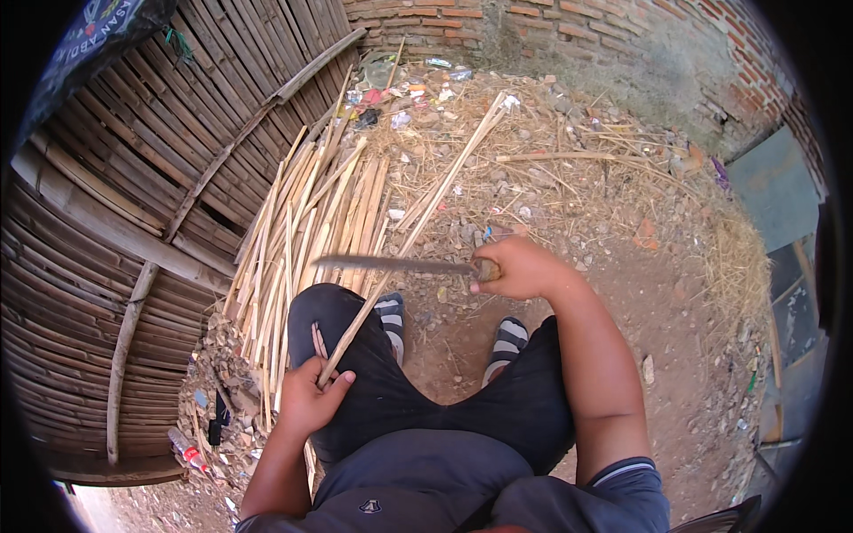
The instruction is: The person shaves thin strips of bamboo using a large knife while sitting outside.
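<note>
My left hand is closed around the near end of a long, pale bamboo strip, low over my left thigh. The strip slants up and away to the right, over the ground ahead. In my right hand is the handle of a machete. Its dark, narrow blade points left, level across the picture, and crosses over the strip in this view; whether they touch I cannot tell. On the ground to the left lies a pile of split bamboo strips, roughly side by side.
A bamboo slat wall closes in the left side, and a brick wall stands at the back. Litter and straw cover the far ground. Grey panels lean at the right. A plastic bottle lies lower left.
</note>
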### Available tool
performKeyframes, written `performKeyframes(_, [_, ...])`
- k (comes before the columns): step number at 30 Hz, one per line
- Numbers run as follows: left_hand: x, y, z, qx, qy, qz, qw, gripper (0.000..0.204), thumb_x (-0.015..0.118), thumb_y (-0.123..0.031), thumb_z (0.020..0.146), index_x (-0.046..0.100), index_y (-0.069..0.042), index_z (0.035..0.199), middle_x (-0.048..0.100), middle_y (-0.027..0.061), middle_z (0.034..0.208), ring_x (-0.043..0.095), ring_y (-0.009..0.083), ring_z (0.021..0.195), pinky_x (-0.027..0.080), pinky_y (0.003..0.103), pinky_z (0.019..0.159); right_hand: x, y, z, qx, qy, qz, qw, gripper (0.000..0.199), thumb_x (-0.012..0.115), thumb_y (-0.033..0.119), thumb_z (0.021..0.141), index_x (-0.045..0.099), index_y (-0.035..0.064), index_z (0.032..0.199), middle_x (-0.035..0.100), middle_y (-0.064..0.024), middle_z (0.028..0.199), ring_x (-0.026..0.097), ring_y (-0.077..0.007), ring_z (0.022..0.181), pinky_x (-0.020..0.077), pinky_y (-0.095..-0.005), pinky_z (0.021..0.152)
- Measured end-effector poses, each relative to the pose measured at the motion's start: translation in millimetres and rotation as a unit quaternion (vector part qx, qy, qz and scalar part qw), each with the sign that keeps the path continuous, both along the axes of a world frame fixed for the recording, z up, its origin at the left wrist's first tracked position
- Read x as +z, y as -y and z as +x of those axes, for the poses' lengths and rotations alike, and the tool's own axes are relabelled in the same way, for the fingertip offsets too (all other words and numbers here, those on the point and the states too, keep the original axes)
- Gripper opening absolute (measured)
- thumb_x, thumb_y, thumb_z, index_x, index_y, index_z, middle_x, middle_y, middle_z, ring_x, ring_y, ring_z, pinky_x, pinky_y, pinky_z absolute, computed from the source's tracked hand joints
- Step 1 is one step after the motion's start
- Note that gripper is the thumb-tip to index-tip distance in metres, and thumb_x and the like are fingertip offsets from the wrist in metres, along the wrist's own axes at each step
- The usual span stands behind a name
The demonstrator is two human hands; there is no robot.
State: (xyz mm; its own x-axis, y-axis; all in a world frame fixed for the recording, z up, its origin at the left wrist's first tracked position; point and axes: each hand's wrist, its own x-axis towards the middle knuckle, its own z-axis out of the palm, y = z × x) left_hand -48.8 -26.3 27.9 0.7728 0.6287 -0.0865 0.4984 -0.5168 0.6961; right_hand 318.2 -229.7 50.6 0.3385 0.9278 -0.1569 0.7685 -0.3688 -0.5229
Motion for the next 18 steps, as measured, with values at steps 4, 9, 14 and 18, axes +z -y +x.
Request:
performKeyframes(4, [-1.6, 0.1, -1.5, -0.006, 0.015, 0.0, 1.0, 0.029, 0.085, -0.024, 0.09, 0.065, -0.005, 0.083, 0.056, -0.0007, 0.061, 0.05, 0.007, 0.057, 0.042, 0.028, 0.053, 0.1, 8.1, 5.1, 0.01, 0.0, 0.055, 0.998, 0.043, 0.085, 0.039, 0.086, 0.075, 0.0071, 0.113, 0.076, -0.0162, 0.094, 0.074, -0.0348, 0.091, 0.0553, -0.0473, 0.084])
performKeyframes(9, [-5.0, -0.1, -2.5, -0.018, 0.023, 0.031, 0.999, 0.032, 0.087, -0.028, 0.088, 0.067, -0.004, 0.082, 0.059, 0.0048, 0.058, 0.058, 0.0153, 0.051, 0.047, 0.033, 0.052, -9.8, 42.3, 61.2, -0.253, -0.098, 0.119, 0.955, 0.047, 0.086, 0.037, 0.085, 0.074, 0.0036, 0.116, 0.076, -0.0165, 0.097, 0.073, -0.0318, 0.092, 0.0552, -0.0447, 0.085])
performKeyframes(14, [-4.0, -1.1, 0.5, -0.021, 0.02, 0.019, 0.999, 0.032, 0.087, -0.029, 0.088, 0.067, -0.004, 0.083, 0.059, 0.005, 0.058, 0.058, 0.0157, 0.051, 0.047, 0.033, 0.052, -16.4, 47.1, 59.8, -0.248, -0.06, 0.139, 0.957, 0.047, 0.087, 0.037, 0.085, 0.075, 0.0044, 0.116, 0.076, -0.0177, 0.098, 0.073, -0.0295, 0.094, 0.0553, -0.0425, 0.087])
performKeyframes(18, [-6.9, -2.5, -2.4, -0.004, 0.019, -0.001, 1.0, 0.034, 0.086, -0.03, 0.089, 0.067, -0.004, 0.083, 0.06, 0.0044, 0.058, 0.058, 0.0154, 0.051, 0.047, 0.032, 0.052, 3.0, 9.6, 19.7, -0.085, -0.041, 0.004, 0.996, 0.054, 0.086, 0.041, 0.086, 0.074, 0.0055, 0.124, 0.075, -0.0231, 0.112, 0.073, -0.0328, 0.104, 0.0543, -0.0455, 0.095])
